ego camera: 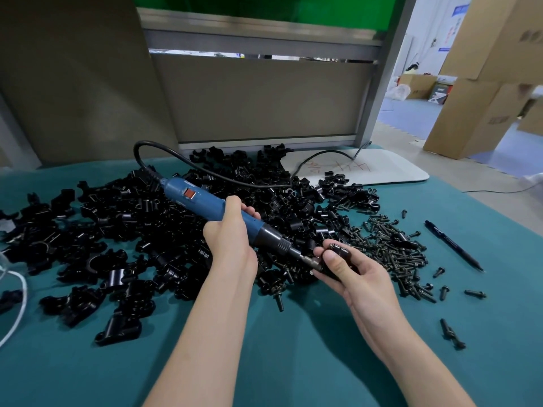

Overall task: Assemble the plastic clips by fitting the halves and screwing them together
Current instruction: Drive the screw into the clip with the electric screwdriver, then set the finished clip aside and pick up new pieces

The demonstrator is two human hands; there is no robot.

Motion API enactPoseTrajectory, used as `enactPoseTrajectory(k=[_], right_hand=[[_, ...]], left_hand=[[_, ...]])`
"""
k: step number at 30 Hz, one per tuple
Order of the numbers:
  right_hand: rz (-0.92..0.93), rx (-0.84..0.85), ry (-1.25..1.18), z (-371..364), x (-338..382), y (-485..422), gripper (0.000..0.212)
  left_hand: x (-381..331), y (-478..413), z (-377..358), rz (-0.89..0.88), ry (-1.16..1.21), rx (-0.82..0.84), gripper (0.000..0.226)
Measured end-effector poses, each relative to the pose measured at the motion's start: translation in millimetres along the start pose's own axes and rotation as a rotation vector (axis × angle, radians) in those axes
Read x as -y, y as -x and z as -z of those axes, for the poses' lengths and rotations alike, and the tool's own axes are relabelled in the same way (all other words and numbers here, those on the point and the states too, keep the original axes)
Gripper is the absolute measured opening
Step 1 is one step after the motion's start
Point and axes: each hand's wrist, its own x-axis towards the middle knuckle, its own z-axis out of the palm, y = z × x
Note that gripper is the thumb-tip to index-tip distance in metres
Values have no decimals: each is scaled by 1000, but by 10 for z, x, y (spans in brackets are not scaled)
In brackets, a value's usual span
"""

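Observation:
My left hand [232, 233] grips a blue electric screwdriver [205, 201] with a red switch, its black nose pointing down to the right. My right hand [349, 268] holds a black plastic clip [340, 248] pinched between thumb and fingers, just above the table. The driver's metal bit [308, 260] meets the clip at my right thumb. A big heap of black clip halves [147, 230] covers the teal table behind and left of my hands. A pile of dark screws [390, 245] lies right of my right hand.
A black pen [454, 245] lies at the right on the teal cloth [279, 348]. The driver's black cord [235, 180] loops back over a white board [382, 168]. A grey partition stands behind; cardboard boxes [484, 83] at the far right. A white cable [17, 304] runs along the left edge.

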Motion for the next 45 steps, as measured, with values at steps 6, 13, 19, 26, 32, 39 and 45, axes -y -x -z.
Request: enactPoseTrajectory(k=[6, 13, 19, 26, 32, 39, 45], right_hand=[[162, 19, 408, -71, -8, 62, 23], [126, 87, 455, -112, -36, 44, 25], [96, 55, 522, -63, -69, 0, 23], [114, -13, 508, -11, -51, 26, 15], [66, -85, 203, 92, -8, 45, 26], [-6, -133, -32, 120, 80, 120, 28], [36, -105, 182, 273, 148, 462, 34]], left_hand=[[-32, -48, 37, 37, 43, -169, 44], [-145, -148, 94, 76, 30, -232, 32], [-157, -106, 86, 94, 7, -258, 25], [-240, -135, 119, 17, -70, -306, 36], [-417, -93, 50, -184, -289, -307, 55], [-210, 630, -111, -471, -999, 618, 14], [390, 1172, 287, -548, -1458, 984, 36]])
